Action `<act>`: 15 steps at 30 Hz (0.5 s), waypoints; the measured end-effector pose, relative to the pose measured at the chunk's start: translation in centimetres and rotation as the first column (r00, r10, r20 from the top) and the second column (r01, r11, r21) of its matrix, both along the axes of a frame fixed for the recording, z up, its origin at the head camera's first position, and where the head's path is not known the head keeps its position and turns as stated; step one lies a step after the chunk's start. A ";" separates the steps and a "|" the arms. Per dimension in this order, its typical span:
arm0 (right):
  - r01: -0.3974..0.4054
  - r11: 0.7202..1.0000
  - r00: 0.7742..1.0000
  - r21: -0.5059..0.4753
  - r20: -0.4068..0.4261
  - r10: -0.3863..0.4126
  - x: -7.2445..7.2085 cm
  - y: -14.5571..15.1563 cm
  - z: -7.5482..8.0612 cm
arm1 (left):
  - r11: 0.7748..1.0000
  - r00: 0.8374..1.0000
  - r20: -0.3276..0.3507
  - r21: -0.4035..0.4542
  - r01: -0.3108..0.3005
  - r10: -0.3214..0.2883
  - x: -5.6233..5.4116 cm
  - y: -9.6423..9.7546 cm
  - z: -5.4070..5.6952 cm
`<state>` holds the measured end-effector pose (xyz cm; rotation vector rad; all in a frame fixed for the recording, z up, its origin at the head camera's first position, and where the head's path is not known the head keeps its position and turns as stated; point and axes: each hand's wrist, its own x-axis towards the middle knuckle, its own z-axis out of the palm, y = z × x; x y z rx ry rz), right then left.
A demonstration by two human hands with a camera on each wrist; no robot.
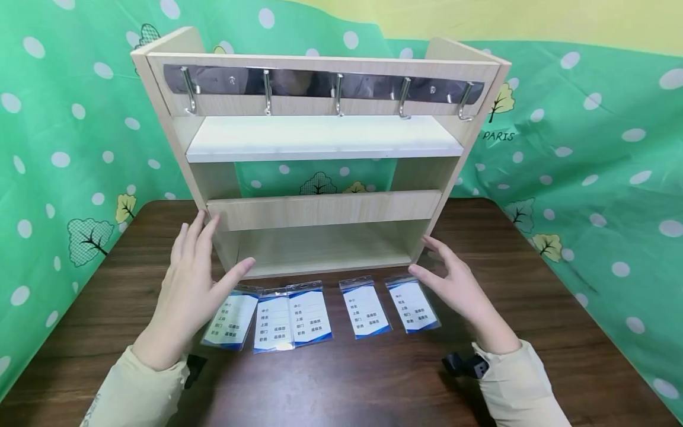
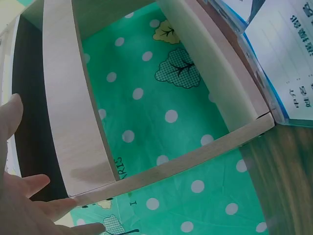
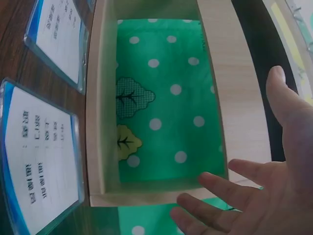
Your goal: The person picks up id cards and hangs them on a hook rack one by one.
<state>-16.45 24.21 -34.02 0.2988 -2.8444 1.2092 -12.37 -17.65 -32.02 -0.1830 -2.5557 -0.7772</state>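
A pale wooden shelf unit (image 1: pixel 325 212) with a metal hook strip (image 1: pixel 315 83) along its top stands on the table. At its lower left side is my left hand (image 1: pixel 187 284), fingers spread and fairly straight, the fingertips right at the side edge. My right hand (image 1: pixel 456 284) reaches toward the lower right side with its fingers extended and nothing in its grasp. In front of the unit lie several clear-sleeved name badges with blue-and-white cards; the leftmost badge (image 1: pixel 230 320) is partly under my left thumb in the head view, and the rightmost badge (image 1: pixel 413 305) is beside my right thumb.
The dark wooden table (image 1: pixel 363 391) carries everything. Several metal hooks, such as the middle hook (image 1: pixel 338 95), hang down above a white shelf board (image 1: pixel 325 139). A green dotted cloth (image 1: pixel 587 178) hangs behind and along both sides.
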 end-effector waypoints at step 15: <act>-0.013 0.994 0.985 0.111 0.171 -0.006 -0.8 1.1 -1.5 | 0.990 0.976 -0.214 0.119 0.074 -0.047 -0.9 0.1 2.5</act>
